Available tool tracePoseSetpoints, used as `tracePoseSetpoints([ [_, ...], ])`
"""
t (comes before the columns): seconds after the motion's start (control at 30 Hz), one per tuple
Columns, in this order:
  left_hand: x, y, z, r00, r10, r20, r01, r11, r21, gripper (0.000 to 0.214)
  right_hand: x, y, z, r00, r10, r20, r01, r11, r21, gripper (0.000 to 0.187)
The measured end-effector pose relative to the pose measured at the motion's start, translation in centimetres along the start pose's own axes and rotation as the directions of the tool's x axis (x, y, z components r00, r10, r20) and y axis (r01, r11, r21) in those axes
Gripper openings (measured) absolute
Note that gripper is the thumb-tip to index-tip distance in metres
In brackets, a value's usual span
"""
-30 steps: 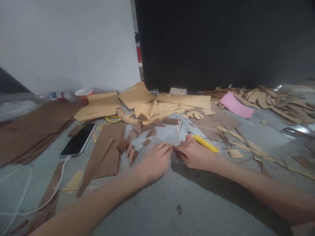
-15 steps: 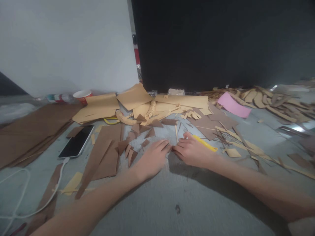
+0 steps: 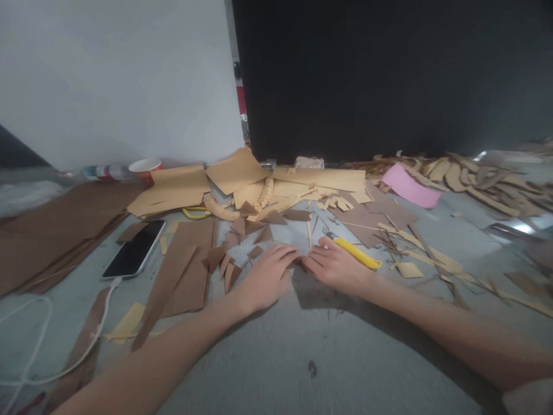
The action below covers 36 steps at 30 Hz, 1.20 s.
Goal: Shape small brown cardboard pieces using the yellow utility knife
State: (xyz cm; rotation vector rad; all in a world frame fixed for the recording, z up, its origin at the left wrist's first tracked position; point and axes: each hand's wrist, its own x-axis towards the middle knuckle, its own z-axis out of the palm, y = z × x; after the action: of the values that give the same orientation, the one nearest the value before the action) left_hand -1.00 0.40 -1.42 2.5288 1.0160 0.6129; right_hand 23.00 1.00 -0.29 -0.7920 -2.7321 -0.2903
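Note:
My left hand [image 3: 264, 278] and my right hand [image 3: 336, 266] lie low on the grey table [image 3: 302, 357], their fingertips meeting in the middle. Both sets of fingers are drawn together around one small spot, and what they pinch there is hidden. A yellow utility knife [image 3: 359, 255] lies just behind my right hand, close to the thumb; I cannot tell whether it touches. Small brown card triangles [image 3: 227, 266] are scattered just left of my left hand.
A phone [image 3: 135, 249] with a white cable [image 3: 64, 360] lies at the left beside stacked brown sheets [image 3: 56, 230]. Tan card sheets [image 3: 181, 184], a red cup [image 3: 146, 166], pink paper [image 3: 410, 187] and card strips [image 3: 432, 248] crowd the back. A black panel [image 3: 389, 75] stands behind.
Both hands have shifted slightly away from me while staying fingertip to fingertip. The knife and the scraps have not moved.

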Motion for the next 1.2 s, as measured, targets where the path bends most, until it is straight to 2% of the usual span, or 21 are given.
tracePoseSetpoints([
  [0.07, 0.2, 0.0, -0.2, 0.999, -0.019, -0.030, 0.017, 0.998, -0.059, 0.034, 0.2, 0.0, 0.5, 0.982, 0.172, -0.078, -0.154, 0.969, 0.191, 0.026],
  [0.1, 0.3, 0.1, -0.3, 0.998, -0.036, -0.048, 0.031, 0.995, -0.095, 0.030, 0.3, 0.0, 0.7, 0.958, 0.268, -0.099, -0.231, 0.931, 0.281, 0.025],
  [0.2, 0.5, 0.4, -1.0, 0.993, -0.091, -0.076, 0.075, 0.979, -0.189, 0.025, 0.6, -0.6, 0.8, 0.870, 0.489, -0.062, -0.402, 0.777, 0.484, 0.021],
  [0.3, 0.5, 0.5, -1.5, 0.990, -0.136, -0.041, 0.123, 0.963, -0.239, 0.036, 0.9, -1.2, 0.3, 0.798, 0.599, 0.068, -0.496, 0.588, 0.639, 0.021],
  [0.37, 0.4, 0.4, -1.6, 0.988, -0.155, -0.026, 0.142, 0.949, -0.282, 0.040, 1.0, -1.4, -0.2, 0.792, 0.600, 0.112, -0.503, 0.538, 0.677, 0.024],
  [0.43, 0.4, 0.3, -1.5, 0.984, -0.173, -0.047, 0.148, 0.932, -0.332, 0.041, 1.0, -1.5, -0.6, 0.812, 0.572, 0.119, -0.481, 0.540, 0.691, 0.030],
  [0.57, 0.3, 0.4, -1.1, 0.964, -0.244, -0.108, 0.183, 0.899, -0.397, 0.045, 1.1, -1.5, -0.8, 0.877, 0.469, 0.106, -0.409, 0.612, 0.677, 0.040],
  [0.7, 0.4, 1.2, -0.9, 0.959, -0.258, -0.116, 0.184, 0.880, -0.438, 0.047, 0.9, -1.7, -0.5, 0.890, 0.447, 0.084, -0.368, 0.600, 0.710, 0.050],
  [0.83, 0.3, 1.4, -0.9, 0.960, -0.250, -0.124, 0.171, 0.878, -0.447, 0.046, 0.8, -1.8, -0.6, 0.902, 0.420, 0.101, -0.347, 0.565, 0.749, 0.051],
  [0.93, 0.3, 1.2, -0.8, 0.959, -0.259, -0.112, 0.186, 0.879, -0.439, 0.046, 0.7, -1.9, -0.4, 0.891, 0.449, 0.069, -0.368, 0.624, 0.689, 0.049],
  [1.0, 0.3, 1.0, -0.8, 0.957, -0.267, -0.115, 0.195, 0.883, -0.427, 0.046, 0.6, -2.0, -0.1, 0.858, 0.513, 0.000, -0.393, 0.658, 0.642, 0.041],
  [1.13, 0.3, 1.0, -0.7, 0.959, -0.252, -0.131, 0.182, 0.899, -0.398, 0.045, 0.3, -2.2, 0.4, 0.784, 0.607, -0.126, -0.392, 0.643, 0.658, 0.028],
  [1.2, 0.2, 1.0, -0.7, 0.963, -0.238, -0.129, 0.171, 0.904, -0.392, 0.043, 0.3, -2.4, 0.4, 0.794, 0.589, -0.149, -0.364, 0.656, 0.661, 0.025],
])
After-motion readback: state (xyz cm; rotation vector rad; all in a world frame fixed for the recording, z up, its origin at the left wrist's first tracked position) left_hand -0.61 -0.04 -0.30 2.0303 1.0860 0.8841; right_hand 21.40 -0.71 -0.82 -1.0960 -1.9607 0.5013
